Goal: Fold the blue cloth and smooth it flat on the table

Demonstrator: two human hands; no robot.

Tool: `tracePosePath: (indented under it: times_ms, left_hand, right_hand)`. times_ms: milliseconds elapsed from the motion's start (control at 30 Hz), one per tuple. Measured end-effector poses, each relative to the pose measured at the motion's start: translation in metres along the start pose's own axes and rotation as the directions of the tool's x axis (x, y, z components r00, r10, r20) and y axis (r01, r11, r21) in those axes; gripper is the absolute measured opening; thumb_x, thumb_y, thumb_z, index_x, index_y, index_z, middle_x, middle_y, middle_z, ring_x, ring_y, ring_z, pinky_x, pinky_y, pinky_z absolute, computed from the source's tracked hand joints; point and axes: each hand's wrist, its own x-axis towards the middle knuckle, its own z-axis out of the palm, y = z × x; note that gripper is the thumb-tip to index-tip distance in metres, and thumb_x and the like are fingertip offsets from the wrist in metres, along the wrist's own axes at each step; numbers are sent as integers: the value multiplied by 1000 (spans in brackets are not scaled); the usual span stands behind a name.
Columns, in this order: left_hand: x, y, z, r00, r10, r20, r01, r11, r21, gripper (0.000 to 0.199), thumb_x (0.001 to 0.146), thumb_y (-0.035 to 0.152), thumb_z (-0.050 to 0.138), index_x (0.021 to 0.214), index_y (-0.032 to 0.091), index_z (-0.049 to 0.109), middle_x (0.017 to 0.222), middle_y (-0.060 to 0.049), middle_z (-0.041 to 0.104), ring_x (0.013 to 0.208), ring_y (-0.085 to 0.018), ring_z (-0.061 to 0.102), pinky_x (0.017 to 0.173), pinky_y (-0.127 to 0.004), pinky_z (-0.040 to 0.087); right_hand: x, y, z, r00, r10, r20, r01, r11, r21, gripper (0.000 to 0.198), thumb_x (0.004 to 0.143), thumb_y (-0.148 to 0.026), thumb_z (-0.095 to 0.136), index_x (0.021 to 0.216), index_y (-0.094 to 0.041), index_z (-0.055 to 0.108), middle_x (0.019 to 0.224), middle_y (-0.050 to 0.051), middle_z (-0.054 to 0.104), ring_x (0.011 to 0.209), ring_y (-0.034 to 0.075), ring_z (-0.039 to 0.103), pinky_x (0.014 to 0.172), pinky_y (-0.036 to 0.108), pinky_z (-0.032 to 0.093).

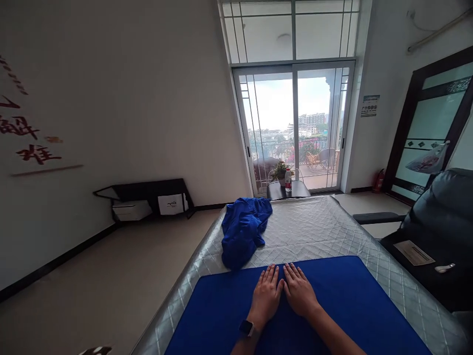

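Though laid flat and smooth, covering just the near part of the silver quilted mattress [310, 224]: a blue cloth [218, 310]. Resting on it, palms down and side by side, left hand [268, 291] and right hand [297, 291], with fingers straight and pressed close together, thumbs meeting between. Around the left wrist, a dark-screened smartwatch [246, 328].

Off to the right, on the seat of a black armchair [443, 217], a printed card [414, 253], lines too small to read. Past the mattress's far end, on a dark side table [301, 190], a clear bottle [288, 181] with red label, lettering likewise unreadable, beside a potted plant [281, 170]. Left of that, at a low black stand [129, 192], a white box [172, 203] with black script, not legible. On the left wall, red Chinese characters [39, 155], readable as 解 and 难. Right of the sliding glass door [295, 123], a wall notice [370, 106], wording too small.

Just beyond the fingertips, the cloth's far edge; near its left corner, crumpled blue fabric [242, 234], close against that edge, overlap hard to tell. To the right of this bundle, room across the quilting up to the far end. Along the right side, a wider quilted strip than on the left. Beyond the left rim, a broad stretch of beige floor [155, 256] reaching the wall.
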Motion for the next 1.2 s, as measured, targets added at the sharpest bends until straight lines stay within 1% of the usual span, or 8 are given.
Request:
tracePosePath:
  times_ms: [167,300,467,600,700,900,1033,1200]
  left_hand:
    - [1,3,0,999,-24,33,24,1000,7,54,103,41,29,152,17,34,155,-14,37,145,-26,29,115,-51,32]
    - [3,-2,-9,998,11,54,-11,1000,12,53,104,39,27,151,18,34,154,-13,40,144,-25,32,115,-49,33]
    - [-4,-27,-31,997,-22,69,19,999,41,49,102,29,26,148,17,40,150,-12,46,141,-22,37,116,-46,32]
    - [-27,-56,-44,994,-84,69,79,994,72,50,101,29,29,148,18,41,152,-11,44,142,-23,36,116,-46,32]
    - [-49,-86,-55,984,-144,103,134,986,99,51,101,32,29,149,16,40,153,-11,41,143,-22,34,117,-46,30]
    - [-83,-151,-73,959,-258,119,236,956,174,54,102,36,24,148,13,40,155,-11,38,145,-23,30,119,-44,25]
    - [-93,-177,-69,947,-311,82,286,930,233,51,100,31,25,144,17,48,152,-8,43,143,-24,34,117,-46,28]
    - [-104,-205,-54,932,-349,99,313,912,266,50,98,29,30,143,19,49,153,-7,42,143,-23,35,117,-44,28]
  right_hand:
    - [0,0,-1,1000,-15,4,15,1000,-3,59,100,-39,19,152,-13,29,159,7,24,148,22,18,121,42,14]
    - [-1,0,-2,1000,-4,15,4,1000,-9,60,100,-40,19,152,-14,30,158,7,26,148,21,18,121,41,13]
    - [-3,-2,-8,999,18,40,-17,999,-28,62,99,-42,19,153,-14,27,159,7,25,148,20,18,121,41,12]
    - [-9,12,-15,996,62,69,-58,997,-55,63,99,-44,18,154,-14,24,159,7,24,148,19,16,121,40,10]
    - [-16,41,-26,990,117,79,-108,989,-100,65,99,-46,17,155,-14,23,160,6,22,149,19,14,121,40,8]
    - [-39,132,-53,961,276,27,-265,943,-202,64,98,-47,16,154,-17,28,161,4,22,148,19,15,121,41,9]
    - [-53,182,-55,948,315,-57,-318,911,-261,64,97,-40,18,153,-13,29,160,7,25,148,21,18,121,44,14]
    - [-56,218,-48,938,331,-98,-345,883,-317,64,96,-40,20,152,-10,30,159,8,26,147,23,21,119,47,20]
